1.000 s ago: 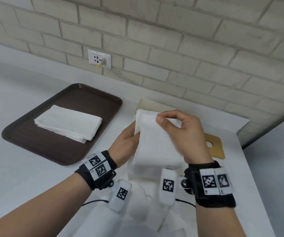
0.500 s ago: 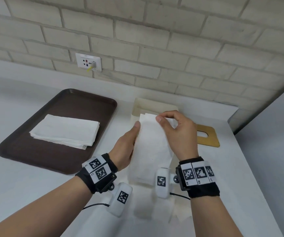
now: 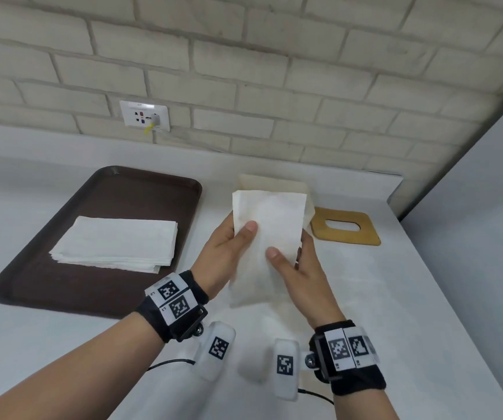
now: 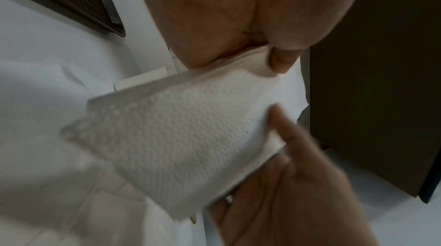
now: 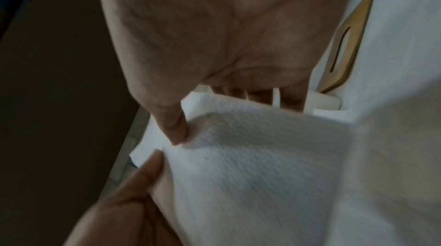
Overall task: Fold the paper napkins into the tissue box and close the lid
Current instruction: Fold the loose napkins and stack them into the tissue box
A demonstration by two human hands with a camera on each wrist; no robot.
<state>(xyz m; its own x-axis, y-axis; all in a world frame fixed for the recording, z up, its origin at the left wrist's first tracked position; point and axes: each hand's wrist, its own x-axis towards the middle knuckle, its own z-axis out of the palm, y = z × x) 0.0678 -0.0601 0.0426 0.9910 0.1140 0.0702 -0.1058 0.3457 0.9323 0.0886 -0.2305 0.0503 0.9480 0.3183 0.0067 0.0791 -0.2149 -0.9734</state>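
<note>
I hold a folded white napkin [image 3: 266, 237] upright above the table with both hands. My left hand [image 3: 238, 237] grips its left edge, thumb on the front and fingers behind. My right hand [image 3: 292, 262] pinches the right side, thumb on the front. The embossed napkin [image 4: 179, 136] fills the left wrist view, and in the right wrist view the napkin [image 5: 262, 165] lies under my thumb. The cream tissue box [image 3: 274, 183] stands right behind the napkin, mostly hidden. Its wooden lid [image 3: 345, 227], with a slot, lies flat on the table to the right.
A brown tray [image 3: 62, 283] on the left carries a stack of white napkins [image 3: 116, 245]. The brick wall with a socket [image 3: 144, 115] runs along the back. The white table ends at a right edge [image 3: 444, 298], with a grey wall beyond.
My right hand has come down from the napkin's top edge to its right side. My left thumb now lies on the front. The napkin sits flatter and nearer the box.
</note>
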